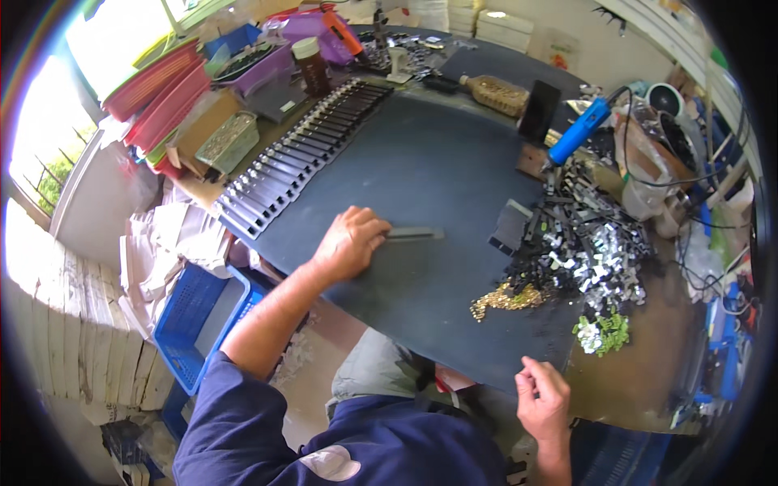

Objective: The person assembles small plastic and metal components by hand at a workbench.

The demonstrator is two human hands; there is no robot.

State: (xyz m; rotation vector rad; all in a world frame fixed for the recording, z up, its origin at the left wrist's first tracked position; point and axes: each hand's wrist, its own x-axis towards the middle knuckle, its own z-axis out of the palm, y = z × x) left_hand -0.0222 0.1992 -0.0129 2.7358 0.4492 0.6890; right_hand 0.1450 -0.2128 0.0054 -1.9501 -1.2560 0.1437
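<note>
Right now your left hand (350, 241) lies knuckles up on the dark mat (438, 178) of the bench, its fingers closed over the near end of a flat grey metal strip (413, 234) that lies flat and points away to your right. Your right hand (545, 398) hangs at the near edge of the bench, well apart from the left, fingertips pinched together; whether something small sits between them, you cannot tell from here. Beyond the left hand, a long row of finished-looking strips (304, 147) lies side by side up the left side of the mat, each dark with a paler silver end, so a good share of the work looks done. What seems left is on your right: a loose heap of metal parts (587, 239), black and shiny silver, jumbled and sharp-edged, with a small spill of brass-coloured pieces (504, 299) at its near edge and a clump of pale green pieces (604, 334) just beside that. Past the heap a blue power screwdriver (579, 130) hangs on its cord, tip down. Red and purple plastic trays (166, 89) are stacked at the far left, and a brown jar (310, 65) stands near the head of the row.
</note>
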